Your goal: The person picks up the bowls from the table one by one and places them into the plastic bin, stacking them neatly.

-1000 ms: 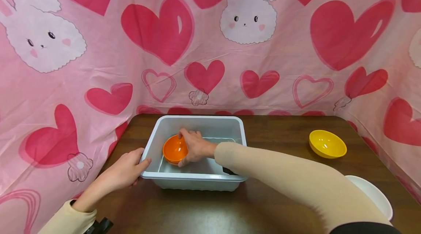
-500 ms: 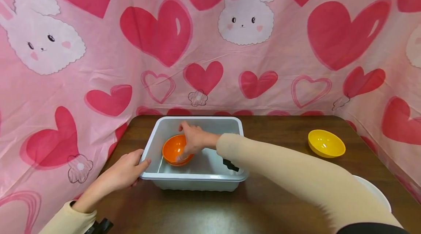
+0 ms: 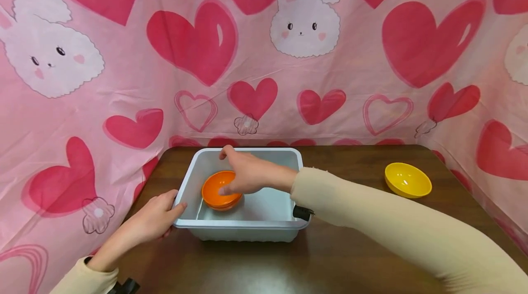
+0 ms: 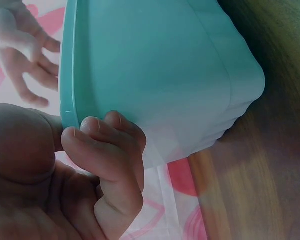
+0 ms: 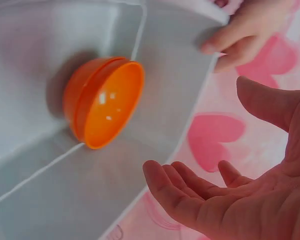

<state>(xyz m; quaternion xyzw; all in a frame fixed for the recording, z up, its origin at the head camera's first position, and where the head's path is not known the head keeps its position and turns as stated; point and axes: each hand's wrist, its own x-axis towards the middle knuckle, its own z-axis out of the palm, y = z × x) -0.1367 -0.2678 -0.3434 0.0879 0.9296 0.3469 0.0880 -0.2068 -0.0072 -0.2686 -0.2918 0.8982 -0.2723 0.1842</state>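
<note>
My left hand (image 3: 154, 215) grips the left rim of a light grey plastic bin (image 3: 247, 224), thumb inside and fingers curled under the lip, as the left wrist view also shows. Inside the bin, toward its left, sit two nested orange bowls (image 5: 112, 105), the upper one (image 3: 214, 188) facing up. Above them is my right hand (image 3: 251, 172), fingers spread and loosely bent. The right wrist view shows nothing in its grasp and a gap between it and the bowls.
A yellow bowl (image 3: 408, 180) stands at the right on the dark wooden table (image 3: 346, 257). A pink curtain (image 3: 255, 64) with hearts and rabbits hangs behind and along both sides.
My right hand has let go of the orange bowl, leaving it nested, and has lifted up and slightly right. The white dish at the right has left the view. The left hand holds its place.
</note>
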